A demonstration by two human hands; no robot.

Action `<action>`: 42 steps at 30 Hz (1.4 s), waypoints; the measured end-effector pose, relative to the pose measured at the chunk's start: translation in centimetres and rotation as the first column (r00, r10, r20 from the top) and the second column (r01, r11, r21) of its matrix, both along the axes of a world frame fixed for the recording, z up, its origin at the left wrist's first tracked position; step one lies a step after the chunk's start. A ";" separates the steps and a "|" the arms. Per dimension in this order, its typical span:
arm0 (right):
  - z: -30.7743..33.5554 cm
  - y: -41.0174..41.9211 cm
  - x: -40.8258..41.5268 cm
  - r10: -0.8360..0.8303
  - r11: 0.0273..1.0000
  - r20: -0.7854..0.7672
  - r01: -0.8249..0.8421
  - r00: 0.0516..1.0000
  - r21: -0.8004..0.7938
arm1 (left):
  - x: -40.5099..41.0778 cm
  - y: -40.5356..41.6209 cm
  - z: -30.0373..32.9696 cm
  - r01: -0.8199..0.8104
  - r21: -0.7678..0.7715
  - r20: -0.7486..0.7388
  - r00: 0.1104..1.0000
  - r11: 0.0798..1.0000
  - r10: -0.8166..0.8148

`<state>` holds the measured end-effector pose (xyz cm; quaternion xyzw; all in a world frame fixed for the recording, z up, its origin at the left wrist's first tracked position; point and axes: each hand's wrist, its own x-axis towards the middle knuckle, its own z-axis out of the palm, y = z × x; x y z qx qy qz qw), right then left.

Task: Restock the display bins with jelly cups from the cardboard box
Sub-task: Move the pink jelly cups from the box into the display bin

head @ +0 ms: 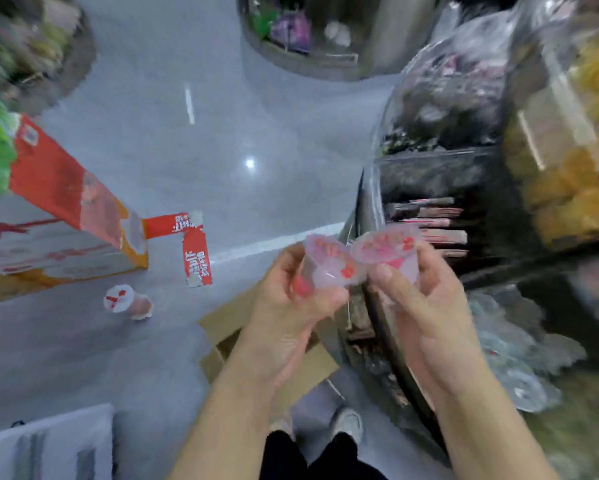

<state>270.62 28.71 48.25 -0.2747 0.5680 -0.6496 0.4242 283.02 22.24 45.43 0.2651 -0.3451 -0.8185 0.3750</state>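
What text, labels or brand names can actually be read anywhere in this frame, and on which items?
None reads cleanly.
Red box flaps: large white characters, too blurred to quote.
Jelly cup in left hand and jelly cup in right hand: red lid print, unreadable.
Jelly cup on the floor: red marks, unreadable.
Red carton: print smeared.
Display bins: no legible labels.

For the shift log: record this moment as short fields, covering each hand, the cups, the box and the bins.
left hand: left hand holds a jelly cup in a curled grip
right hand: right hand holds a second jelly cup
cups: the two held cups meet, lids up
stray cup: a loose cup lies on the floor
box: cardboard box open below the hands
bins: display bins to the right, contents blurred
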 end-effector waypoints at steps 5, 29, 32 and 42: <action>8.9 5.9 -5.1 -0.157 0.976 -0.215 0.119 0.964 -0.182 | -6.3 2.6 8.3 0.122 -0.289 0.065 0.992 0.950 -0.108; 12.1 27.3 -18.1 -0.525 0.668 -0.642 0.738 0.559 0.096 | -24.4 15.9 15.8 0.576 -0.806 0.532 0.805 0.135 -0.263; 12.2 27.1 -19.0 -0.464 0.673 -0.725 0.735 0.509 0.085 | -26.2 15.7 16.7 0.535 -0.844 0.530 0.817 -0.046 -0.228; 10.6 27.2 -19.4 -0.321 0.637 -0.791 0.737 0.521 0.227 | -29.9 14.5 14.7 0.551 -0.712 0.564 0.818 -0.434 0.112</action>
